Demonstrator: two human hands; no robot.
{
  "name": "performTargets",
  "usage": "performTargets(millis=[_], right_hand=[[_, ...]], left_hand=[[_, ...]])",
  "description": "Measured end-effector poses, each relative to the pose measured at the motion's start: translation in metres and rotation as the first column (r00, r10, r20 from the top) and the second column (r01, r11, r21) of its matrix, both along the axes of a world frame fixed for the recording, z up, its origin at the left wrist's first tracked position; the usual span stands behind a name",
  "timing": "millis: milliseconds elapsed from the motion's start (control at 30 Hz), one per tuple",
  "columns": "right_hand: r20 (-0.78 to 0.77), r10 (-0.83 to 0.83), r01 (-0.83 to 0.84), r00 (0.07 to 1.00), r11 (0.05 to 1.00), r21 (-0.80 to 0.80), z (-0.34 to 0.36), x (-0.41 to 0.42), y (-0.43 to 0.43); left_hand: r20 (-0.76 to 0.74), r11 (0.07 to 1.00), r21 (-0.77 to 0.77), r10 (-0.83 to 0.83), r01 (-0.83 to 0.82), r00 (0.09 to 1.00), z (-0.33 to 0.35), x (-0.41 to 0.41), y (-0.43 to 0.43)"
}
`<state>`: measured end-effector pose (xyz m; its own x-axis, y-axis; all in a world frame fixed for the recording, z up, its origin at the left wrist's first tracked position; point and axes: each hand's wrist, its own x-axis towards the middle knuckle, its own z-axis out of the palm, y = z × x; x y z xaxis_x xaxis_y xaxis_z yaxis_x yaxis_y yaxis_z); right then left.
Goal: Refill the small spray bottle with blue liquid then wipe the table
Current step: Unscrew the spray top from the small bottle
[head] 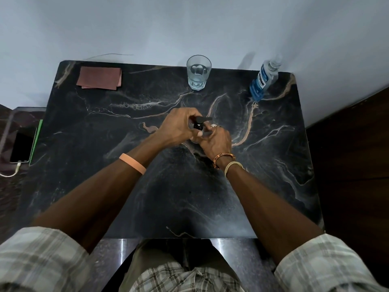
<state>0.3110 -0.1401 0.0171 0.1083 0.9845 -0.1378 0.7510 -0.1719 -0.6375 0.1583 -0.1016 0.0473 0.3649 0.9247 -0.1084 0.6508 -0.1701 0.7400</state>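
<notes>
Head view, hidden parts: my two hands cover nearly all of the small spray bottle (199, 128); only its black pump head and spout show between them, so I cannot tell its level or whether the head is seated.
Left hand (179, 128): clenched round the black pump head from the left.
Right hand (216, 142): wrapped round the bottle body from the near right, with a ring on one finger.
Task thing, place: the small spray bottle stands mid-table, slightly toward the far side.
Cut off: both sleeves (40, 256) run out of the frame at the near edge.
Hard to make out: the print on the blue bottle's label is only partly legible.
Table (147, 197): dark marble top with pale veins; its far edge meets the wall, and the left and right edges drop away.
Open room: the near half is bare apart from my forearms; the left middle and right middle are also free.
Cloth (99, 78): folded, reddish, flat at the far left corner.
Glass (198, 72): clear tumbler at the far edge, centre, with clear liquid in the bottom.
Blue liquid bottle (263, 81): far right corner, upright, roughly two thirds full of blue liquid.
Phone (22, 145): off the table to the left, with a cable plugged in.
</notes>
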Motion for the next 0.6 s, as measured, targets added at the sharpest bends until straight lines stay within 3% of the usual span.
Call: performTargets(millis=[367, 600], right_hand=[[-0.074, -0.044, 0.046, 0.996, 0.999, 0.024, -0.004, -0.0017, -0.0004], [-0.036, -0.046, 0.047, 0.998, 0.999, 0.008, -0.0049, -0.0009, 0.0004]], left_hand=[[0.002, 1.0, -0.027, -0.007, 0.007, 1.0, 0.0046, -0.0019, 0.0035], [0.014, 0.998, -0.057, -0.018, 0.019, 1.0, 0.004, 0.0008, 0.0009]])
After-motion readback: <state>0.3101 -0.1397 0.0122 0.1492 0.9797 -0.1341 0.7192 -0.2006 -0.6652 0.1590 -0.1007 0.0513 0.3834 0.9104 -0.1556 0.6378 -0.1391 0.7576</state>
